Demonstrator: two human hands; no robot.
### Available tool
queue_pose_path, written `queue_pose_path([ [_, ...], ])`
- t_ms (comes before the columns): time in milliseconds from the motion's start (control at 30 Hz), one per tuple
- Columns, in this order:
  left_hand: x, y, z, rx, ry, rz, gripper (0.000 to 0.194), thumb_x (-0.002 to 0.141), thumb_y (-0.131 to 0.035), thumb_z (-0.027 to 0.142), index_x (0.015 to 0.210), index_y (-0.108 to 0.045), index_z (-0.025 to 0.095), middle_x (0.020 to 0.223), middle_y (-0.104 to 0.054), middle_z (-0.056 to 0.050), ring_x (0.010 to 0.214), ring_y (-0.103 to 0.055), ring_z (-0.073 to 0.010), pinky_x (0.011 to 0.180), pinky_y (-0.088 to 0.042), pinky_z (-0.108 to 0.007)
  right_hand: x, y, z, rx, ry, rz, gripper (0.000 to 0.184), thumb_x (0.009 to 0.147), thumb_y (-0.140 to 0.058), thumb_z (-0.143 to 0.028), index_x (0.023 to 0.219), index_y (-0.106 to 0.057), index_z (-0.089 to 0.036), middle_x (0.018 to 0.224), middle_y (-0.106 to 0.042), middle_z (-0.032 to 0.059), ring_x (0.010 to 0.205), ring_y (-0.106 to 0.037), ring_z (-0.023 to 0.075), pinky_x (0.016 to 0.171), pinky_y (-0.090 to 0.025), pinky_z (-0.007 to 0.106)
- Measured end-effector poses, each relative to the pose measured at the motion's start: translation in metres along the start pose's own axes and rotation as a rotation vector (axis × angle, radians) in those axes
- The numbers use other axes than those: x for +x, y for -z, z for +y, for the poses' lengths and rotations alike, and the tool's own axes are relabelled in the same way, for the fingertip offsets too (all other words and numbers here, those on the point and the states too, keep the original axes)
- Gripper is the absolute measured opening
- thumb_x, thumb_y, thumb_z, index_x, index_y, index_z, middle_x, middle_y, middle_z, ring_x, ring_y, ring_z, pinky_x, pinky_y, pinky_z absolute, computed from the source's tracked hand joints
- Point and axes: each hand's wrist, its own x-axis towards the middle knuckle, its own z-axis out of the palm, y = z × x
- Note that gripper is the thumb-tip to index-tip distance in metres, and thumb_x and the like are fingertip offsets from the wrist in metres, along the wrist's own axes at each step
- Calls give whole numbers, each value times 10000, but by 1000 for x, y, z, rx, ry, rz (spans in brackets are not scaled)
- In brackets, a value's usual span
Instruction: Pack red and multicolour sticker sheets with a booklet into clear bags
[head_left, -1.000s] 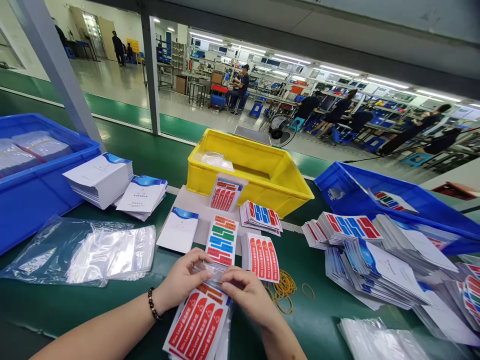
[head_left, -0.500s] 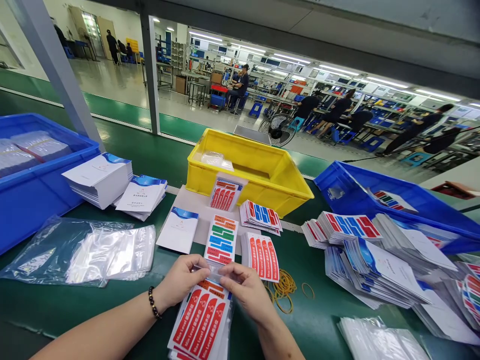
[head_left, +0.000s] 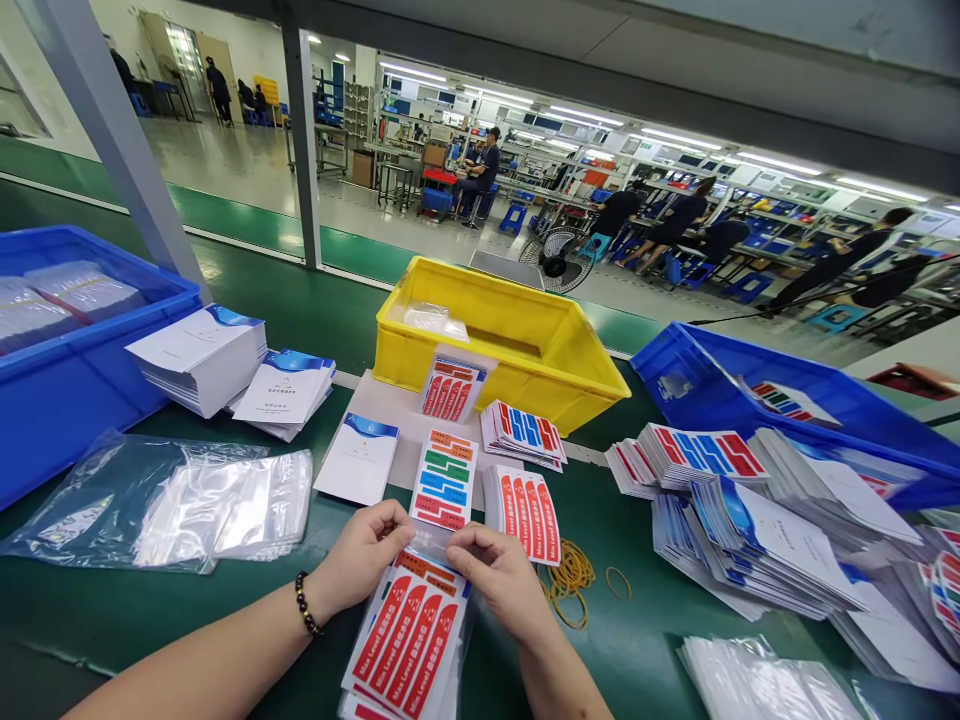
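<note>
My left hand (head_left: 364, 560) and my right hand (head_left: 496, 578) are closed in pinches on the top edge of a clear plastic bag (head_left: 431, 541). Inside the bag, red Max/Min Level sticker sheets (head_left: 405, 640) show beneath an orange-labelled strip. The bag's lower part rests on a pile of similar packs. Just beyond my fingers lies a multicoloured sticker sheet (head_left: 444, 480). Beside it sit a white-and-blue booklet (head_left: 357, 462) on the left and a stack of red sticker sheets (head_left: 529, 515) on the right.
A yellow bin (head_left: 510, 370) stands behind, between blue bins (head_left: 90, 350) on the left and right. Booklet stacks (head_left: 199, 355) and clear bags (head_left: 225, 505) lie left. Rubber bands (head_left: 568, 575) and more booklets (head_left: 772, 540) lie right. A post (head_left: 300, 150) rises behind the bench.
My fingertips have moved slightly apart along the bag's top edge. The pack in the bag has shifted a little to the right. The surrounding stacks stay put.
</note>
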Motion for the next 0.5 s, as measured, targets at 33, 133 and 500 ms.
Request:
queue_pose_path([
  [33, 0, 0, 0, 2, -6, -3, 329, 709, -587, 472, 660, -450, 177, 660, -578, -3, 634, -540, -147, 612, -420, -261, 0, -1, -1, 15, -14, -9, 290, 660, -687, -432, 632, -618, -152, 621, -571, 16, 596, -507, 141, 566, -397, 257],
  [133, -1, 0, 0, 18, -21, 1, 328, 709, -588, 472, 658, -451, 178, 648, -573, -2, 620, -533, -145, 600, -415, -260, -1, -3, -1, 49, -36, -13, 346, 664, -671, -473, 578, -566, -155, 550, -512, -11, 534, -456, 115, 532, -373, 246],
  [500, -1, -2, 1, 51, -10, 4, 295, 712, -588, 440, 667, -484, 168, 671, -573, -9, 644, -536, -152, 618, -420, -265, -1, 0, -3, -9, 24, -14, 321, 701, -646, -454, 599, -569, -160, 592, -524, -3, 565, -468, 123, 546, -373, 242],
])
